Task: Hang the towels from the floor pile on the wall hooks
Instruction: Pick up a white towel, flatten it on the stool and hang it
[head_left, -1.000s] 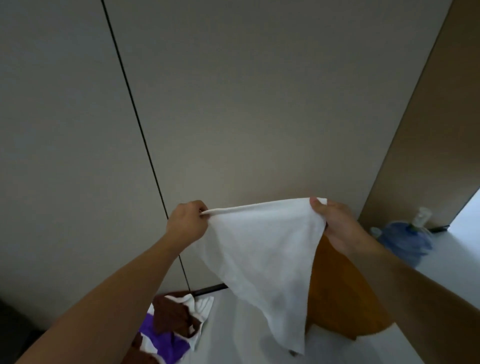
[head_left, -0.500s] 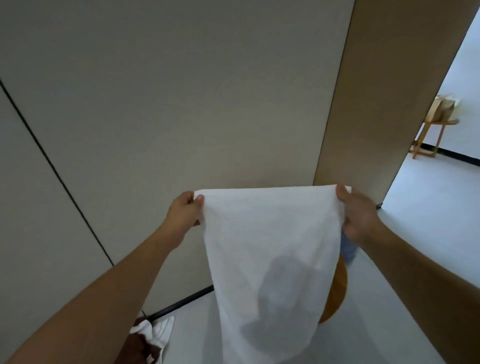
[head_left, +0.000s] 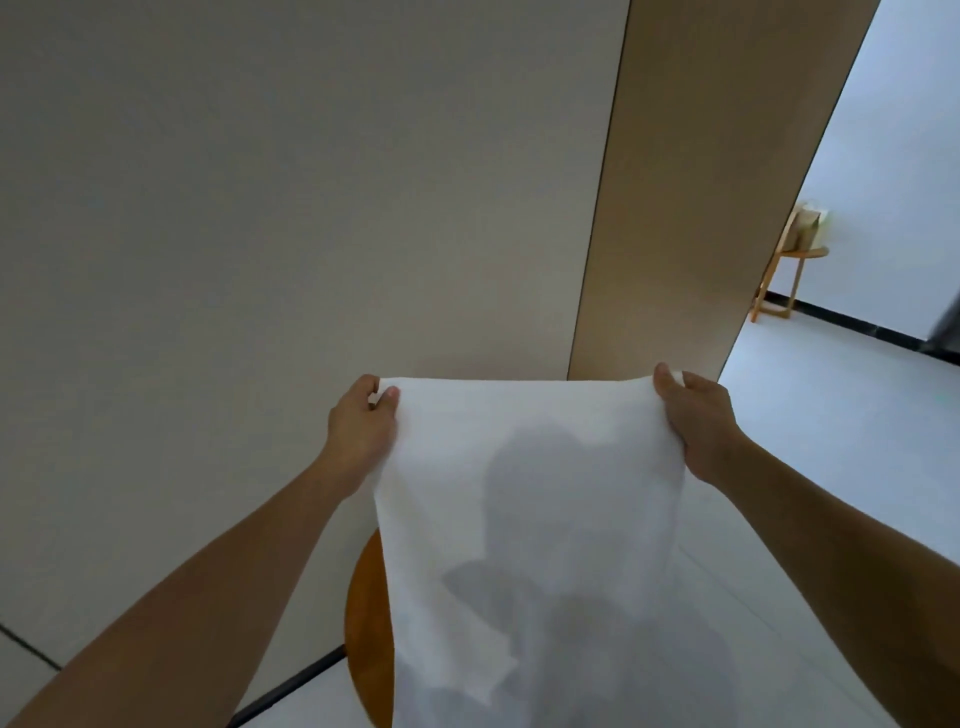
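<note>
Both arms outstretched, left grip (head_left: 363, 423) and right grip (head_left: 696, 415) pinching.

The white towel (head_left: 524, 519) I'm holding up runs off the bottom edge, so I can't see its lower end. It covers most of the round orange thing (head_left: 366, 634) at lower centre. Far right, the items on the small wooden side table (head_left: 797, 260) are too small to tell.

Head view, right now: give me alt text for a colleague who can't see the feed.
Two bare hands hold a white towel stretched out by its top corners in front of a plain beige wall, the left hand and right hand each pinching a corner. An orange round stool shows behind the cloth, and a small wooden side table stands through the doorway at right. No hooks are visible.
</note>
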